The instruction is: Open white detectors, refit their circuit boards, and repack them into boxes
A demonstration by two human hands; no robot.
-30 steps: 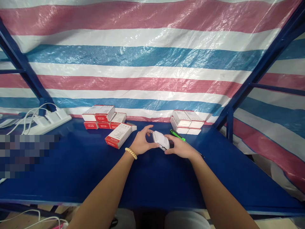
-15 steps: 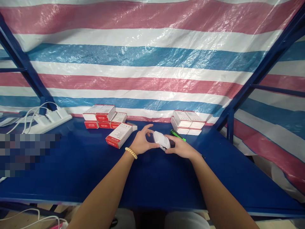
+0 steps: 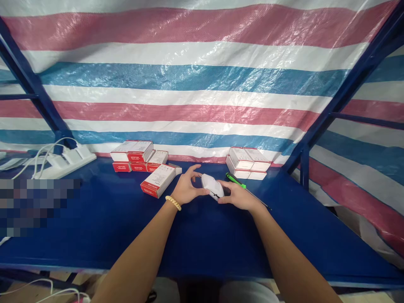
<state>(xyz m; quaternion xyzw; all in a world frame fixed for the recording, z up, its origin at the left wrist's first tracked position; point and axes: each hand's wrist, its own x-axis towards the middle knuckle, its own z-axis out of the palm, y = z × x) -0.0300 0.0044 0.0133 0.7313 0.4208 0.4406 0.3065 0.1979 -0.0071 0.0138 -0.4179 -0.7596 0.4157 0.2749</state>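
Between my hands, above the blue table, is a small white plastic detector with a dark end on its right side. My left hand is closed on its left end, the thumb along the near edge and the forefinger arched above. The right end is gripped by my right hand, whose fingers partly hide the dark part. Just beyond my right hand lies a screwdriver with a green and black handle, its long shaft passing behind the wrist. An open red-and-white box lies left of my left hand, flap out.
Several red-and-white boxes are stacked at the back left, and another stack of boxes stands at the back right. A white power strip with plugs and cables lies far left. Striped sheeting hangs behind the table.
Both hands keep hold of the detector, which has tilted slightly and shifted a little left. More of the screwdriver's shaft shows beside my right wrist.
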